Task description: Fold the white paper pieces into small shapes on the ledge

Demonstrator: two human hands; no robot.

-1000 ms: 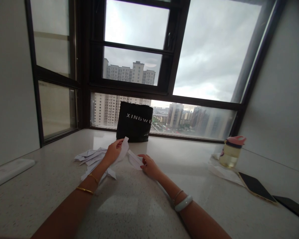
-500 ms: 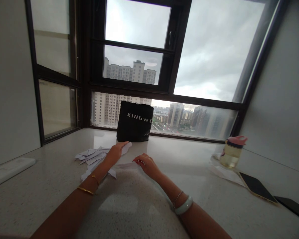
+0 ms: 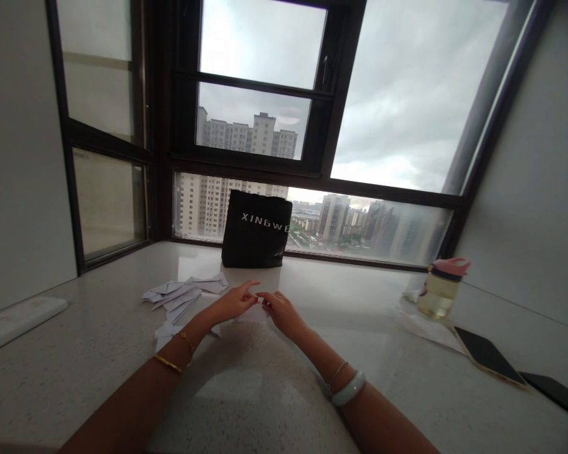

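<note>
My left hand (image 3: 236, 301) is over the counter with its index finger stretched out and apart from the thumb. Its fingertips almost meet those of my right hand (image 3: 281, 312), which pinches the edge of a thin white sheet of paper (image 3: 252, 315). The sheet lies low between both hands, partly hidden by the fingers. Left of my left hand, several folded white papers (image 3: 177, 295) overlap in a loose pile; my forearm covers part of them.
A black bag (image 3: 255, 236) with white lettering stands by the window. On the right are a pink-lidded bottle (image 3: 440, 290), a white tissue (image 3: 428, 329), a phone (image 3: 490, 355) and another dark flat object (image 3: 561, 392). A long white object (image 3: 23, 321) lies left on the counter (image 3: 265, 403).
My left hand has let go of a folded paper, which now lies on the pile's far right end, and has moved right toward my right hand. My right hand has shifted only slightly.
</note>
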